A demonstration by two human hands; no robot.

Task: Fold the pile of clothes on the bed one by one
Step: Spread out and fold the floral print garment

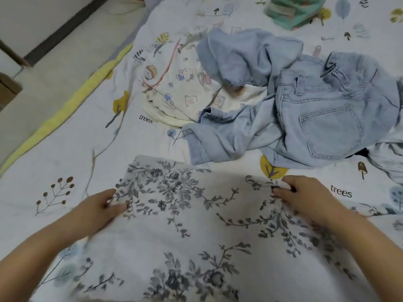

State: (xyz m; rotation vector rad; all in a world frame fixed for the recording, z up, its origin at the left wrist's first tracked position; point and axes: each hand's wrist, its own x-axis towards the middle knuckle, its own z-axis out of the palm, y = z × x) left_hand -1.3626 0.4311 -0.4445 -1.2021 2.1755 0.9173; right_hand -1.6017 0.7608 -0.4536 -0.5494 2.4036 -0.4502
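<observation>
With the left hand point(99, 209) and right hand point(302, 197) each pinching a side of the grey floral garment point(185, 214) at the bed's point(65, 149) near edge, pull it taut and level before folding.

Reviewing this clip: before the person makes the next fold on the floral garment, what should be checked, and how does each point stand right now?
1. Left hand pinches the floral garment at its left edge: ok.
2. Right hand pinches its right edge: ok.
3. Fabric between the hands lies flat: ok, only slight bunching at the right grip.
4. Far edge free of the denim pile: cannot tell; a denim corner lies very close to it.
5. Near hem straight: cannot tell, it runs out of view.
6. Bare bedsheet beside the garment: ok on the left.
</observation>
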